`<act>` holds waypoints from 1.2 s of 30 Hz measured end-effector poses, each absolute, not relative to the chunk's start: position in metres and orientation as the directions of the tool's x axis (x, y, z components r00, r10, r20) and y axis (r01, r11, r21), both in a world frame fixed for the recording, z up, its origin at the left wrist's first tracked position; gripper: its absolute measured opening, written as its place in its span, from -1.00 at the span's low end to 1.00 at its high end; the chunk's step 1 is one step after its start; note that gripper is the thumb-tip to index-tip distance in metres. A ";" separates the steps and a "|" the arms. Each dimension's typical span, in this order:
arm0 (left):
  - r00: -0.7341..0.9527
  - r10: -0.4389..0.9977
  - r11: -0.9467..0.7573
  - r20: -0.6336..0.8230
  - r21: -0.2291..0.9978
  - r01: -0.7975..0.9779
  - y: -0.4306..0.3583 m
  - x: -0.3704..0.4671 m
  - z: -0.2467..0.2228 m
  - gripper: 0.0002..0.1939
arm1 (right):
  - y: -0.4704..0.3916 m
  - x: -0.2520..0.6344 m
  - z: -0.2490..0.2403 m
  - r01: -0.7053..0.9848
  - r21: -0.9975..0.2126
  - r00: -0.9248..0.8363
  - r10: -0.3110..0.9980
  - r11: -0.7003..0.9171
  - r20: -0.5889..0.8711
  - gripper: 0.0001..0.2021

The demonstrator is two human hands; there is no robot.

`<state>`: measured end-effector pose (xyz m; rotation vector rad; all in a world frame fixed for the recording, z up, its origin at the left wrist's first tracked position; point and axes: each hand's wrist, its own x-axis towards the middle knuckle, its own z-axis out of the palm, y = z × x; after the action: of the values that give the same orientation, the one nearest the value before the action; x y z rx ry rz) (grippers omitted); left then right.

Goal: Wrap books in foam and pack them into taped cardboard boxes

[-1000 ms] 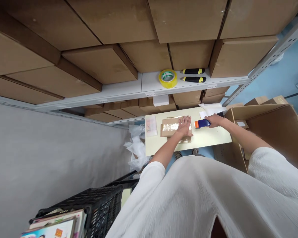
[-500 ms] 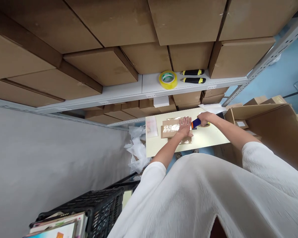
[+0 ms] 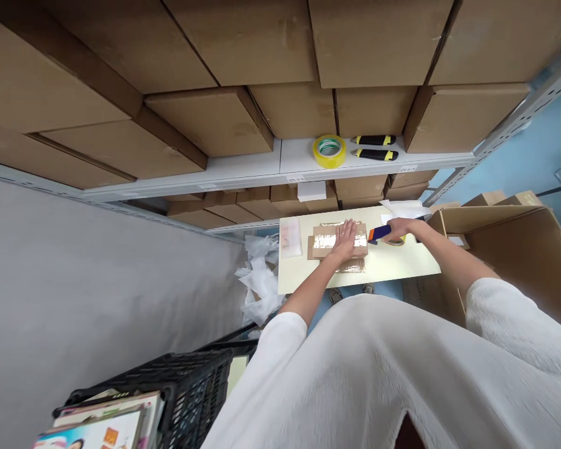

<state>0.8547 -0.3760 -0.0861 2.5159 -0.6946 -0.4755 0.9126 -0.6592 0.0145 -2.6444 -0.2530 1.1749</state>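
Two hands taping, I judge: left hand (image 3: 346, 240) spread flat on parcel (image 3: 325, 239), right hand (image 3: 399, 229) gripping tape dispenser (image 3: 380, 233) beside those fingers; next needs steadiness.

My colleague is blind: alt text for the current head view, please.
Left hand on a taped package, right hand holding a tape dispenser beside it, at a pale table; cardboard boxes stand on shelves beyond.

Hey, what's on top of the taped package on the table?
The package has shiny tape across it, with your left grip laid over that. The surface directly beneath your palm is covered.
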 end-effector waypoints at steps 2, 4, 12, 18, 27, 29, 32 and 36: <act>0.841 -0.503 -0.774 -0.197 0.536 -0.337 -0.357 0.853 -0.083 0.33 | -0.681 0.911 0.032 -0.008 -0.343 0.669 0.249 -0.939 -0.700 -0.20; 0.873 -0.451 -0.798 -0.186 0.522 -0.301 -0.337 0.852 -0.080 0.23 | -0.697 0.908 0.049 -0.084 -0.407 0.702 0.236 -0.909 -0.672 -0.18; 0.943 -0.293 -0.855 -0.159 0.485 -0.184 -0.288 0.844 -0.077 -0.24 | -0.677 0.910 0.096 -0.059 -0.614 0.859 0.273 -0.787 -0.433 -0.36; 0.952 -0.259 -0.835 -0.160 0.533 -0.137 -0.270 0.828 -0.077 -0.28 | -0.604 0.927 0.130 0.185 -0.667 0.877 0.428 -0.722 -0.220 -0.53; 0.953 -0.224 -0.777 -0.206 0.628 -0.047 -0.263 0.819 -0.084 -0.25 | -0.473 0.989 0.156 0.667 -0.326 0.742 0.637 -0.670 0.209 -0.47; 0.948 -0.235 -0.757 -0.217 0.653 -0.038 -0.261 0.819 -0.084 -0.26 | -0.451 1.008 0.154 0.690 -0.248 0.723 0.655 -0.680 0.219 -0.47; 0.939 -0.262 -0.732 -0.224 0.681 -0.042 -0.258 0.817 -0.086 -0.26 | -0.428 1.033 0.147 0.668 -0.144 0.742 0.642 -0.730 0.192 -0.48; 0.931 -0.293 -0.712 -0.219 0.700 -0.060 -0.254 0.816 -0.089 -0.24 | -0.414 1.059 0.136 0.601 -0.062 0.792 0.584 -0.796 0.178 -0.47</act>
<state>0.8163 -0.2541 -0.0891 2.3417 -0.2487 -0.4087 1.0590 -0.4142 0.1357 -2.8632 -0.9506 -0.2278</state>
